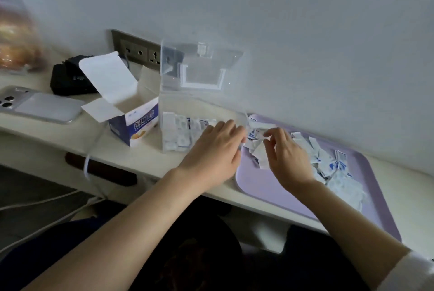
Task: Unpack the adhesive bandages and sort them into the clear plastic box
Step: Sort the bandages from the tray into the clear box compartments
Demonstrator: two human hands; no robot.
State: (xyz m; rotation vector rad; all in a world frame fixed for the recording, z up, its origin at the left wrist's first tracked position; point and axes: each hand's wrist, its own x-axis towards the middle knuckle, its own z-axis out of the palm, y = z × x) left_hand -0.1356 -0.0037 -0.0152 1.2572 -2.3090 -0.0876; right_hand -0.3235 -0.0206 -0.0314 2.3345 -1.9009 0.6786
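We laid our left hand (216, 147), fingers relaxed, against the clear plastic box (202, 102) | right hand (286, 156) curled over the tray's (258, 187) bandages (328, 163); grip we couldn't tell.

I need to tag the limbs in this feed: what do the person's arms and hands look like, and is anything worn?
The left hand and right hand are bare: no gloves, rings or watch show. Both forearms are uncovered. Only the right arm shows a white sleeve, bunched near the elbow at the lower right corner.
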